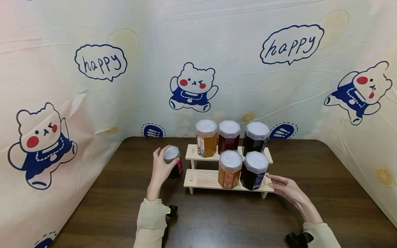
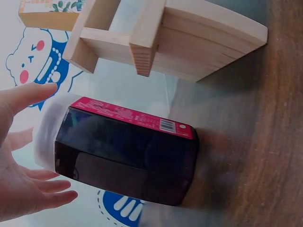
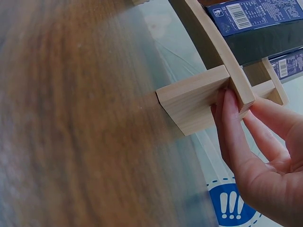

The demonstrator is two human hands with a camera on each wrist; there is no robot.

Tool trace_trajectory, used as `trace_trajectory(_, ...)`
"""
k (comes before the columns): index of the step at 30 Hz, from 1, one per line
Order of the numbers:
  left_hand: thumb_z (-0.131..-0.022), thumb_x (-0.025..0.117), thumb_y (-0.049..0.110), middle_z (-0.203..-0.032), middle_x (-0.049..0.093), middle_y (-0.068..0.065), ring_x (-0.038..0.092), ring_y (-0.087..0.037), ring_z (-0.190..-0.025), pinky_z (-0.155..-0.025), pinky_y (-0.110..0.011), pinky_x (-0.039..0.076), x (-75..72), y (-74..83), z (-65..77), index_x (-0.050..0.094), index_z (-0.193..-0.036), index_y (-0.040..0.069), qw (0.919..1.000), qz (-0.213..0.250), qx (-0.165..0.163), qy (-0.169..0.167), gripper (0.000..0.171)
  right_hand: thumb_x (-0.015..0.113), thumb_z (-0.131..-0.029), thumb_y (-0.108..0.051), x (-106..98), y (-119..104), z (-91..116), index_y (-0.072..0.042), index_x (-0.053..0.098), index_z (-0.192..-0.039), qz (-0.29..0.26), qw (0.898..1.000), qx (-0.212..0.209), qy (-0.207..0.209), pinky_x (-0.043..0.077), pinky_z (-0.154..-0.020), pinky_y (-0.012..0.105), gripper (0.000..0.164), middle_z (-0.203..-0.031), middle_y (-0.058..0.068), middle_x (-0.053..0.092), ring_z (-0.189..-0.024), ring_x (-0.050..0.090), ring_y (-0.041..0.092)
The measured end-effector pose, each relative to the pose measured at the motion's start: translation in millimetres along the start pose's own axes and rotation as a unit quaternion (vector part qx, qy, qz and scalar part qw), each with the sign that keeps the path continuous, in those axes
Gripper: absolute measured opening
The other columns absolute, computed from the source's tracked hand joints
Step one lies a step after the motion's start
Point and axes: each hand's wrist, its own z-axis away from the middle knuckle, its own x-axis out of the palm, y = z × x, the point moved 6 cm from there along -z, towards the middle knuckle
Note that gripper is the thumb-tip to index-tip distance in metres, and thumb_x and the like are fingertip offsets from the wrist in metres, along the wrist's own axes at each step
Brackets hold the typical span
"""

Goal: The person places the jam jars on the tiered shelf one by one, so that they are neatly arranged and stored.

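Note:
My left hand [image 1: 162,166] is spread around the white lid of a dark jar with a pink label [image 2: 128,142], which stands on the table left of the stand. In the left wrist view the thumb and the lower fingers lie outstretched on either side of the lid, with a gap below it. The right hand [image 1: 286,188] pinches the right end of the lower shelf of a two-tier wooden stand [image 1: 201,177], thumb above and fingers beneath. On that shelf stand an orange jar [image 1: 228,175] and a dark jar with a purple label [image 1: 255,177].
The upper shelf [image 1: 192,151] bears an amber jar [image 1: 207,141], a dark red jar [image 1: 228,141] and another dark jar [image 1: 252,143]. All have white lids. A printed cloth [image 1: 139,86] hangs behind and beside the dark wooden table [image 1: 217,220].

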Motion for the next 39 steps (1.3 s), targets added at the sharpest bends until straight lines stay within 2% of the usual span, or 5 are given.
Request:
trace_trajectory(8, -0.073, 0.071, 0.017, -0.129, 0.025, -0.028, 0.041, -0.042, -0.107, -0.086, -0.053, 0.035, 5.7, -9.1, -1.1, 0.042, -0.128, 0.007, 1.0, 0.001, 0.007, 0.0, 0.063, 0.057, -0.085, -0.009, 0, -1, 1, -0.004, 0.052, -0.123, 0.002, 1.0, -0.001, 0.0, 0.046, -0.076, 0.02, 0.039, -0.106, -0.021, 0.055, -0.097, 0.051, -0.005)
trace_trajectory(21, -0.071, 0.072, 0.012, -0.125, 0.033, -0.025, 0.043, -0.041, -0.106, -0.085, -0.053, 0.036, 11.2, -15.6, -1.3, 0.04, -0.129, 0.01, 1.0, 0.007, 0.003, 0.004, 0.067, 0.057, -0.085, -0.01, -1, -1, 3, -0.006, 0.052, -0.123, 0.007, 1.0, 0.005, 0.004, 0.046, -0.077, 0.021, 0.039, -0.109, -0.017, 0.055, -0.097, 0.051, -0.005)
trace_trajectory(28, -0.07, 0.074, 0.015, -0.12, 0.037, -0.023, 0.045, -0.04, -0.104, -0.081, -0.054, 0.038, 11.5, -19.6, -2.2, 0.041, -0.129, 0.016, 1.0, -0.006, -0.005, 0.006, 0.067, 0.059, -0.084, -0.012, 0, -1, 2, -0.008, 0.054, -0.122, 0.011, 1.0, 0.009, 0.007, 0.045, -0.077, 0.021, 0.038, -0.107, -0.02, 0.054, -0.097, 0.051, -0.005)
trace_trajectory(35, -0.067, 0.076, 0.019, -0.115, 0.044, -0.022, 0.048, -0.04, -0.101, -0.079, -0.054, 0.039, 8.8, -22.7, -2.9, 0.046, -0.126, 0.018, 0.9993, -0.022, 0.005, 0.03, 0.067, 0.057, -0.085, -0.01, 1, -1, 3, -0.005, 0.054, -0.122, 0.0, 1.0, 0.002, 0.004, 0.045, -0.077, 0.021, 0.037, -0.106, -0.02, 0.055, -0.098, 0.051, -0.005)
trace_trajectory(39, -0.064, 0.078, 0.021, -0.112, 0.047, -0.021, 0.05, -0.039, -0.098, -0.078, -0.053, 0.039, 6.9, -23.3, -3.1, 0.05, -0.123, 0.019, 0.9982, -0.028, 0.012, 0.051, 0.065, 0.058, -0.085, -0.012, 1, -1, 3, -0.009, 0.054, -0.122, 0.007, 1.0, 0.005, 0.003, 0.045, -0.078, 0.021, 0.037, -0.108, -0.019, 0.054, -0.098, 0.051, -0.005)
